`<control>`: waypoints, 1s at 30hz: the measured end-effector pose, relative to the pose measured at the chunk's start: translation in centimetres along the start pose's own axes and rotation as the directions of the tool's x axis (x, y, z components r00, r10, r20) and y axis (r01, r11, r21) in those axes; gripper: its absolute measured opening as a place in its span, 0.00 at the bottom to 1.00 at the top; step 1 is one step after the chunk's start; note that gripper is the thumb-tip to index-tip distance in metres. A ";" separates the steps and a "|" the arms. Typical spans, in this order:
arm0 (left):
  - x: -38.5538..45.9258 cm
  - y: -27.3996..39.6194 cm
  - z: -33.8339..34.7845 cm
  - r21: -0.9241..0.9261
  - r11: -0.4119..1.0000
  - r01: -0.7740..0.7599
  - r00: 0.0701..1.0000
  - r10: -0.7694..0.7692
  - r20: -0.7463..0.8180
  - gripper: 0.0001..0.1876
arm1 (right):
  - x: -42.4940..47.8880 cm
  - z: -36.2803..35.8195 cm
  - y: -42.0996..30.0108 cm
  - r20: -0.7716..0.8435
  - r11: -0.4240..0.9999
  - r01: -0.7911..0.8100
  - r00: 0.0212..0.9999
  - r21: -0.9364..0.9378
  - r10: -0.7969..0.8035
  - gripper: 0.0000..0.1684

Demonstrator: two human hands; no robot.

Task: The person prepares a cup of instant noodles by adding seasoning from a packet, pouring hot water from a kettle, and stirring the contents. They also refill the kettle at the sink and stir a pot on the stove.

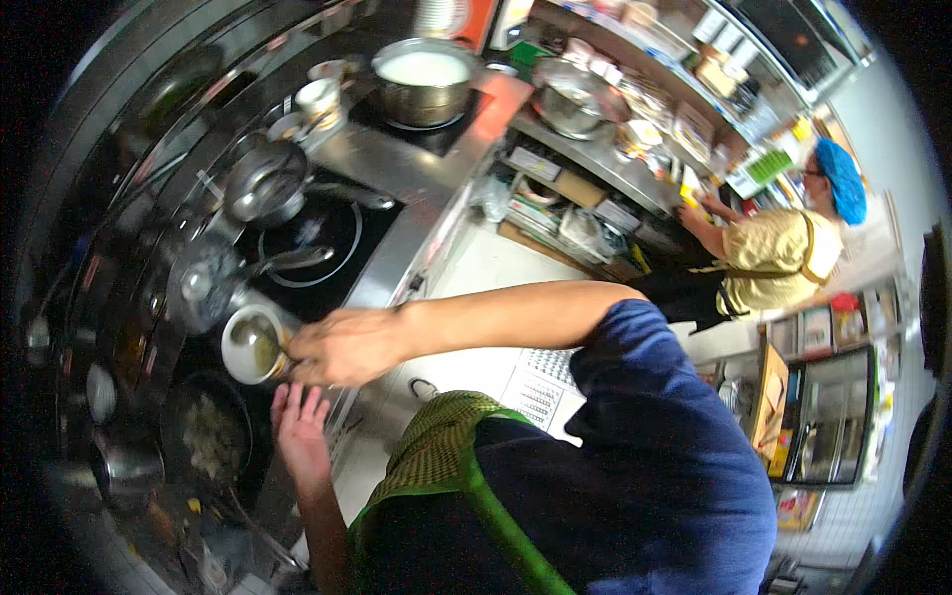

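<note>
My right hand (346, 348) reaches across to a white tub (232, 364) that has some yellowish-green contents inside. Its fingers are closed on what looks like a dark-handled spoon (277, 341) dipping into the tub; blur hides the exact grip. Just below it, my left hand (303, 431) is held up with its fingers apart and nothing in it, over the cooktop's front edge. Beyond that hand, a dark frying pan (212, 439) on the hob holds pale chopped food. Its handle (260, 528) points towards me.
Saucepans (268, 178) (204, 279) stand along the stove around an induction hob (320, 230). Farther right are a white tub (321, 103) and a large pot of white liquid (422, 78). A co-worker (781, 245) in a blue hair cover stands at a side counter (617, 163).
</note>
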State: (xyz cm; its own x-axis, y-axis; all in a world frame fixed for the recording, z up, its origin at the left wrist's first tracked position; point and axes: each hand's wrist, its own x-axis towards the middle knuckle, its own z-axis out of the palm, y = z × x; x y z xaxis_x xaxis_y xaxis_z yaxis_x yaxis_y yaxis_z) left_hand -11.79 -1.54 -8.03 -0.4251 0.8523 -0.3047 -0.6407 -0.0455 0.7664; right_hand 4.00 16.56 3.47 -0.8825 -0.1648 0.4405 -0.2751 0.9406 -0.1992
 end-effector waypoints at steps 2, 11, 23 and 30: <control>0.8 0.8 1.2 -0.036 0.999 0.000 1.000 -0.001 -0.028 0.23 | -0.2 -0.5 0.0 -0.002 1.000 0.013 1.000 0.005 -0.013 0.15; 3.0 -0.6 0.6 0.066 0.998 -0.020 0.998 0.025 -0.063 0.25 | -3.1 -0.3 0.8 -0.225 0.996 0.045 0.974 0.073 -0.028 0.14; -3.1 -1.2 -0.5 0.029 0.996 0.079 0.995 -0.077 -0.068 0.26 | -2.4 1.3 2.5 -0.511 0.908 -0.216 0.768 0.360 0.385 0.13; -11.9 -0.6 -4.3 0.081 0.997 0.020 0.978 -0.003 -0.206 0.19 | 0.6 -0.7 -2.4 -0.263 0.340 -0.096 0.450 0.936 0.853 0.17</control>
State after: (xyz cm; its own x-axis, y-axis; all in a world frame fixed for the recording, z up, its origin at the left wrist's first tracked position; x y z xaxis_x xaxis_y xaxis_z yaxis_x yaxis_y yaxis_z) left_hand -9.10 -13.85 -7.29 -0.5460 0.7266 -0.4170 -0.5951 0.0140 0.8035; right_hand 4.42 14.44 4.83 -0.5317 0.8063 0.2590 -0.3654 0.0575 -0.9291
